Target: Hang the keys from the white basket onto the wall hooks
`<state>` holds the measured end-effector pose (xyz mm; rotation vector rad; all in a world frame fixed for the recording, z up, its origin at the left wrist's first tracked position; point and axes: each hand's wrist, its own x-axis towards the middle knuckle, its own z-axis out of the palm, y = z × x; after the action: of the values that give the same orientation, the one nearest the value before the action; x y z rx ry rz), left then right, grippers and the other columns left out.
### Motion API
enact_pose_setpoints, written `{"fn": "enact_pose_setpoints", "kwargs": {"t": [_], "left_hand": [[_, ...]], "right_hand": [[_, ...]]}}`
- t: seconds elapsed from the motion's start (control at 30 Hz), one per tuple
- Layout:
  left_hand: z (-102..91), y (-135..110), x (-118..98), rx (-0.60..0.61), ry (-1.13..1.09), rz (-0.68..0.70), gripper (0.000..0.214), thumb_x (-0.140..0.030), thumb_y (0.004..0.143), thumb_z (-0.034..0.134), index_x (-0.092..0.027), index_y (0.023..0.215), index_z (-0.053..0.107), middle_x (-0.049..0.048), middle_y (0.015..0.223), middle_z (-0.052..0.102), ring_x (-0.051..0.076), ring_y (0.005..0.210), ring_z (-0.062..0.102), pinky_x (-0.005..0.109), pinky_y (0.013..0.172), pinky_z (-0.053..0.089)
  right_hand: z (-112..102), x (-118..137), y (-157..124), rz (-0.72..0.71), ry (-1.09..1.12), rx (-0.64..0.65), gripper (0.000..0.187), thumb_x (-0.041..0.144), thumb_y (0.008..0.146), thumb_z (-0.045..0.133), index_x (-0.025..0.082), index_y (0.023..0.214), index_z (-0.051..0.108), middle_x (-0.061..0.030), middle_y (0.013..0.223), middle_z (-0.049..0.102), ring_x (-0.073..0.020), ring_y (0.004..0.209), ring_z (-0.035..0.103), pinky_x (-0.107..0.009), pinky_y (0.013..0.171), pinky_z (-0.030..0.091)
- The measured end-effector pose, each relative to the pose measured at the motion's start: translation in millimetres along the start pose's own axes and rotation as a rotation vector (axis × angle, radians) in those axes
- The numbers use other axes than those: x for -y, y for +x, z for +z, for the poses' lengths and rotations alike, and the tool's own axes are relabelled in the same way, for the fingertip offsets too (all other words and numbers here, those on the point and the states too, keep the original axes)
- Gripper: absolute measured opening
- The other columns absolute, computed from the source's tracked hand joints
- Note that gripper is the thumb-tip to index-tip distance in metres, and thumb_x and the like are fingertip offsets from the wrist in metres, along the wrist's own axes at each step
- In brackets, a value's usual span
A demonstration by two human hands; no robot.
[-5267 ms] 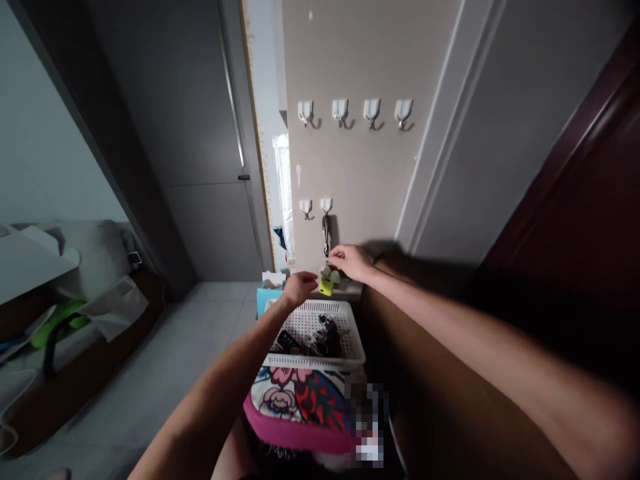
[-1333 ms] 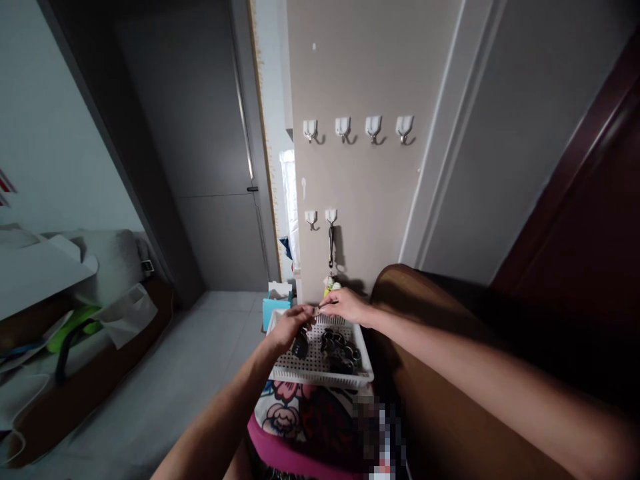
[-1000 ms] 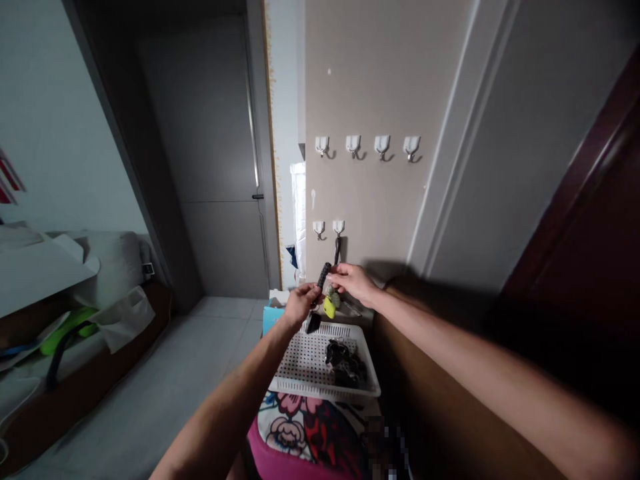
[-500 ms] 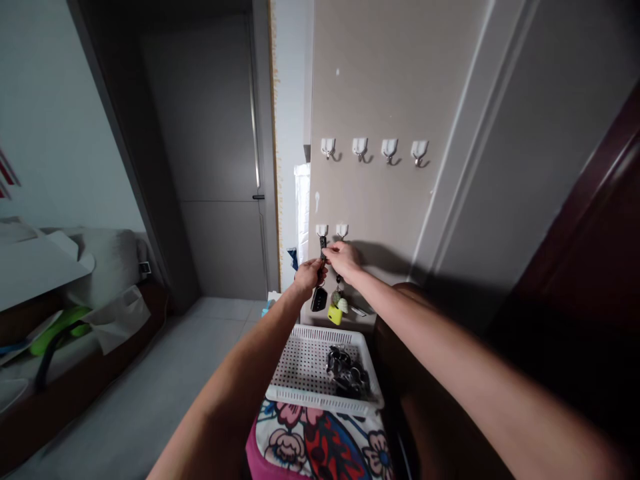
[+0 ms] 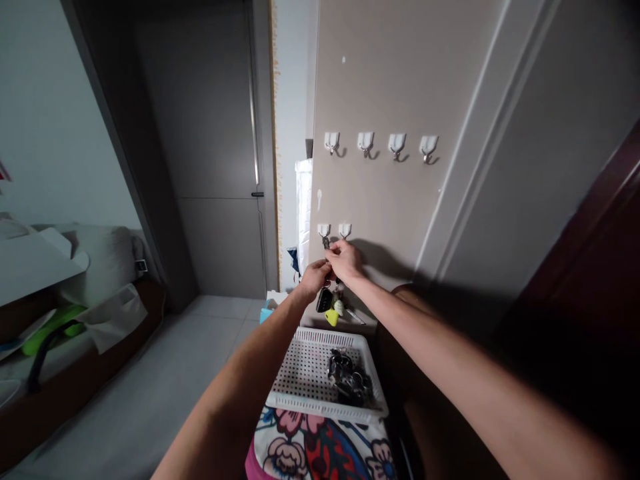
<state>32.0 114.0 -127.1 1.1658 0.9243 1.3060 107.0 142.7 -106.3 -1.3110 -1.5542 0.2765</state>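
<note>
My right hand (image 5: 346,260) pinches a dark keychain strap (image 5: 327,243) near its top, just under the lower left white hook (image 5: 324,230). Whether the strap's ring sits on that hook I cannot tell. Close below, my left hand (image 5: 316,277) is closed around the lower part of the same keychain. A black car key fob (image 5: 324,301) dangles under the fingers. Beside it hang a yellow tag (image 5: 331,317), a pale shell-like charm (image 5: 339,307) and a thin metal key (image 5: 356,316), partly under the lower right hook (image 5: 345,231), which my right hand partly covers.
Several white hooks (image 5: 365,143) line the beige panel higher up. Below my hands, a white perforated basket (image 5: 327,405) holds a pile of dark keys and rings (image 5: 349,377) and rests on flower-patterned fabric (image 5: 320,445). A grey door (image 5: 215,153) stands left.
Both hands have moved slightly, the left one right and closer to the right hand. The fob has shifted right, against the yellow tag. The view has turned a little.
</note>
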Motion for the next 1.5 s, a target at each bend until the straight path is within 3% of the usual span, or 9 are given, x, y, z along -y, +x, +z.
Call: {"fn": "enact_pose_setpoints", "kwargs": {"t": [0.3,0.57,0.7,0.83,1.03,1.13,1.23,1.3,1.5], "left_hand": [[-3.4,-1.2,0.4,-0.031,0.094,0.066,0.014,-0.02,0.065,0.042,-0.013,0.073,0.052,-0.0034,0.048,0.046,0.003,0.043,0.041,0.015,0.045,0.031],[-2.8,12.0,4.8,-0.069,0.173,0.048,0.015,-0.02,0.066,0.041,-0.013,0.071,0.053,-0.0039,0.043,0.043,0.004,0.039,0.039,0.016,0.041,0.029],[-8.0,21.0,11.4,-0.18,0.338,0.078,0.014,-0.018,0.062,0.044,-0.012,0.066,0.057,-0.002,0.043,0.046,0.007,0.043,0.041,0.019,0.045,0.031],[-16.6,17.8,15.2,-0.264,0.417,0.116,0.016,-0.009,0.056,0.046,-0.014,0.065,0.059,0.001,0.055,0.056,0.011,0.058,0.048,0.02,0.058,0.035],[-28.9,-22.3,41.4,-0.205,0.449,0.075,0.02,-0.01,0.054,0.049,-0.013,0.072,0.058,0.0034,0.068,0.059,0.012,0.064,0.05,0.022,0.063,0.036],[-33.8,-50.9,64.7,-0.084,0.455,0.024,0.019,-0.013,0.053,0.052,-0.012,0.071,0.058,0.0031,0.067,0.058,0.012,0.063,0.049,0.022,0.063,0.036],[-35.6,-77.1,85.5,0.042,0.475,-0.036,0.017,-0.017,0.052,0.054,-0.014,0.068,0.058,0.0013,0.063,0.058,0.013,0.061,0.049,0.023,0.06,0.036],[-34.5,-90.0,95.9,0.078,0.491,-0.052,0.018,-0.02,0.051,0.055,-0.016,0.068,0.058,0.0008,0.065,0.059,0.013,0.063,0.049,0.022,0.061,0.036],[-29.1,-101.5,114.8,0.076,0.592,-0.03,0.024,-0.015,0.051,0.052,-0.016,0.074,0.057,0.0003,0.062,0.058,0.012,0.058,0.049,0.021,0.057,0.036]], "right_hand": [[5.5,-1.6,-0.8,-0.049,0.096,0.0,0.02,0.027,0.056,0.048,0.017,0.074,0.049,-0.0004,0.064,0.055,-0.0096,0.056,0.05,-0.021,0.056,0.039],[8.3,-6.1,4.0,0.027,0.013,0.001,0.019,0.029,0.058,0.046,0.018,0.074,0.05,-0.0008,0.067,0.057,-0.0101,0.058,0.051,-0.021,0.055,0.039],[7.2,-6.4,6.0,0.018,-0.146,0.019,0.013,0.029,0.057,0.048,0.019,0.064,0.052,-0.0013,0.065,0.058,-0.0115,0.06,0.051,-0.021,0.055,0.038],[8.1,-6.0,2.6,-0.021,-0.259,0.061,0.011,0.03,0.059,0.047,0.02,0.059,0.052,-0.0011,0.063,0.058,-0.0127,0.06,0.052,-0.022,0.054,0.037],[-4.9,-12.4,-35.2,-0.178,-0.243,0.258,0.012,0.024,0.058,0.049,0.019,0.068,0.054,-0.0003,0.069,0.059,-0.0108,0.062,0.052,-0.02,0.054,0.037],[-20.5,-27.3,-62.7,-0.226,-0.286,0.496,0.011,0.023,0.057,0.05,0.019,0.066,0.055,0.0,0.066,0.059,-0.0109,0.059,0.052,-0.02,0.052,0.036],[-35.3,-49.2,-87.6,-0.191,-0.344,0.788,0.011,0.02,0.053,0.052,0.018,0.063,0.057,0.0004,0.06,0.058,-0.0108,0.054,0.051,-0.02,0.048,0.035],[-41.3,-62.9,-99.8,-0.171,-0.38,0.909,0.013,0.018,0.051,0.053,0.018,0.064,0.058,0.0008,0.059,0.058,-0.0104,0.052,0.05,-0.019,0.046,0.033],[-37.9,-77.0,-116.6,-0.255,-0.464,0.965,0.015,0.014,0.049,0.052,0.019,0.062,0.058,0.0008,0.056,0.055,-0.0111,0.054,0.047,-0.019,0.043,0.026]]}}
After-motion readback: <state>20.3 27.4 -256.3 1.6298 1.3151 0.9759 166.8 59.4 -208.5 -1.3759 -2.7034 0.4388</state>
